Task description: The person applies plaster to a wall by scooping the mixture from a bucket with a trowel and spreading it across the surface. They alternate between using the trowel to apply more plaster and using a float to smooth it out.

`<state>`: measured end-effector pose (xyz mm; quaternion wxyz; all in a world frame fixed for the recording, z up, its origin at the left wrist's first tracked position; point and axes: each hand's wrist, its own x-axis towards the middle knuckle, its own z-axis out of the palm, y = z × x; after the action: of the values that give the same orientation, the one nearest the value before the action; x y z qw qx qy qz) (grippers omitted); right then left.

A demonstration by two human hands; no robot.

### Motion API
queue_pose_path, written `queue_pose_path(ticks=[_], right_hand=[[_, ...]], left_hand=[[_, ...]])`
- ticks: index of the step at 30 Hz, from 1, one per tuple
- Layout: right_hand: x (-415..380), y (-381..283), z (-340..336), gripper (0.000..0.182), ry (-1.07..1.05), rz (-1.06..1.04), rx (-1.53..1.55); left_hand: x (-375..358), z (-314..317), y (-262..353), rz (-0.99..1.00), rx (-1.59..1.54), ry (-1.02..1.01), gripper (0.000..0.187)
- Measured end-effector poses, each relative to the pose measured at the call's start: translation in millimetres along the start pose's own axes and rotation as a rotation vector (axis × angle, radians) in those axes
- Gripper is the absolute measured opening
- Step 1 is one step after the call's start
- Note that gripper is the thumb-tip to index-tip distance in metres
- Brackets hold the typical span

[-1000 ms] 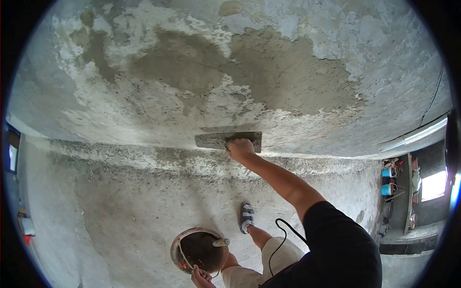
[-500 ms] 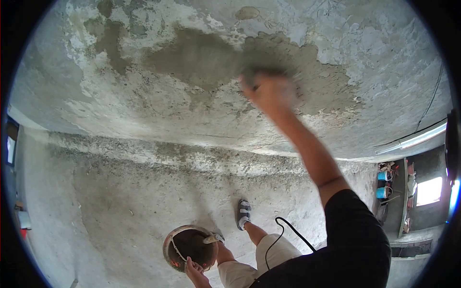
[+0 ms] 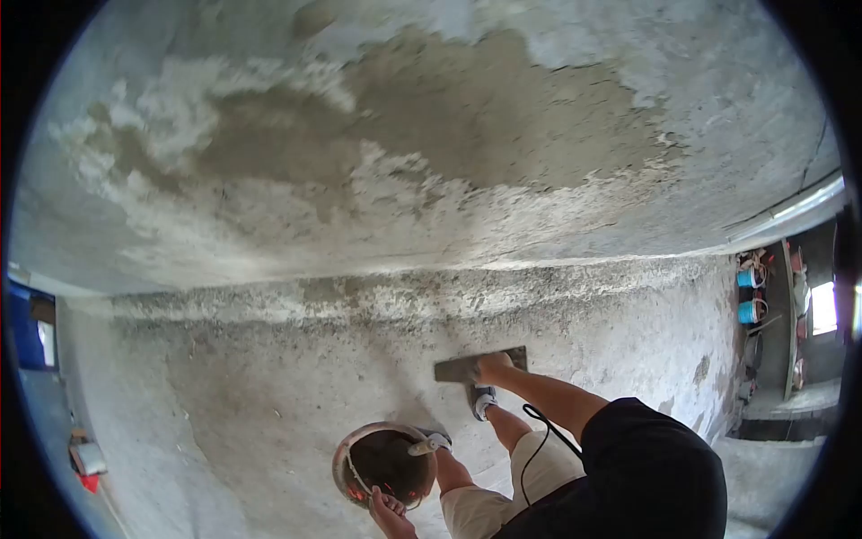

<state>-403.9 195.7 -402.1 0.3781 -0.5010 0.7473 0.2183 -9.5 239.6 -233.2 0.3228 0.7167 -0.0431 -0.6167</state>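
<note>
My right hand (image 3: 494,367) grips a flat rectangular plastering trowel (image 3: 455,369), held low above the floor and apart from the wall. At the bottom, my left hand (image 3: 390,514) is closed on the handle at the side of a round bucket (image 3: 338,465). Dark grey mortar (image 3: 388,460) lies in the bucket. A light-coloured tool handle (image 3: 423,446) leans over the bucket's right rim; its other end is hidden. Across the rough wall (image 3: 296,238) spreads a damp, darker patch of mortar (image 3: 503,108).
My sandalled foot (image 3: 482,402) stands on the concrete floor (image 3: 260,395). A black cord (image 3: 545,418) hangs by my shorts. Blue buckets (image 3: 751,312) stand at the far right, and a white container (image 3: 89,457) with something red is at the left edge.
My right hand has come down from the wall with the trowel, towards my feet. The view has shifted a little. My left hand keeps its hold on the bucket.
</note>
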Motion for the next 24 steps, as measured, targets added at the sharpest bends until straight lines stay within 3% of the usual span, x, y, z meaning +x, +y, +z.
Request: queue_pose_path(ticks=[3,8,10,11,14,15,17,21,23,24], right_hand=[[-49.2,50.0,-1.3,0.034,-0.105,0.037,0.002],[-41.7,139.8,53.7,0.027,-0.288,0.100,-0.016],[-22.7,160.6,71.4,0.029,-0.154,0.176,-0.024],[-8.9,170.4,75.5,0.031,-0.196,0.226,0.050],[10.4,188.8,71.3,0.042,0.039,0.174,-0.036],[10.7,189.4,57.6,0.038,0.116,0.194,0.126],[5.8,189.3,48.0,0.046,0.204,0.154,0.087],[-40.3,176.9,23.3,0.046,0.063,0.138,0.240],[-65.7,177.5,33.8,0.047,0.119,0.119,0.716],[-79.3,178.6,44.3,0.050,0.188,0.096,0.761]], left_hand=[[-8.8,44.0,3.2,-0.052,0.069,-0.010,0.040],[-14.5,80.2,-11.3,-0.044,0.172,-0.081,0.035],[-11.1,87.5,-18.3,-0.041,0.211,-0.064,0.035],[-11.3,91.0,-20.9,-0.048,0.241,-0.056,0.034],[-17.9,107.7,-21.1,-0.093,0.256,-0.096,0.031],[-25.7,116.3,-19.1,-0.081,0.275,-0.086,0.031],[-39.4,141.2,-5.8,-0.077,0.233,-0.148,0.035],[-71.4,172.0,24.3,-0.057,0.260,-0.281,0.026],[-84.5,177.1,32.2,0.038,0.272,-0.307,0.022],[-93.8,177.0,39.6,0.051,0.288,-0.334,0.025]])
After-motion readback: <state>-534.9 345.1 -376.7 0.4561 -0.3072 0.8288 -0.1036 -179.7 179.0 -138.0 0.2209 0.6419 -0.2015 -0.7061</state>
